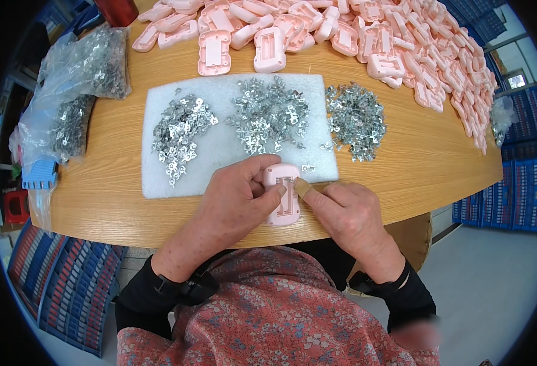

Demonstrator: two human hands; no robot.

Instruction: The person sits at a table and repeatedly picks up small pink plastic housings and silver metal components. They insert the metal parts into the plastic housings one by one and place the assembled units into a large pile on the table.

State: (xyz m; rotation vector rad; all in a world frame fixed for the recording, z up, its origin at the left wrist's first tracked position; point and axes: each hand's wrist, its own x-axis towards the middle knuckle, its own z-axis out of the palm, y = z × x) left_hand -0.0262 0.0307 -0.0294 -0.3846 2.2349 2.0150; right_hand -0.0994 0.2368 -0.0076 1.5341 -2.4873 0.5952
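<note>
A pink plastic housing [288,210] with a long battery recess lies at the table's near edge, overlapping a white foam sheet [232,180]. My left hand [238,192] is closed on its left side, the thumb laid over the recess and the fingers around the top. Against the recess's upper right edge presses my right hand [347,213], its thumb covered in tan tape or a finger cot. Whether a small metal piece sits under that thumb is hidden. Just above the housing, one loose metal contact piece [308,168] rests on the foam.
Metal contact pieces form a left heap [183,131] and a middle heap [268,113] on the foam, and another heap [357,119] on the wood beside it. Pink housings [378,43] pile along the far and right side. Clear bags of metal parts [97,64] lie left.
</note>
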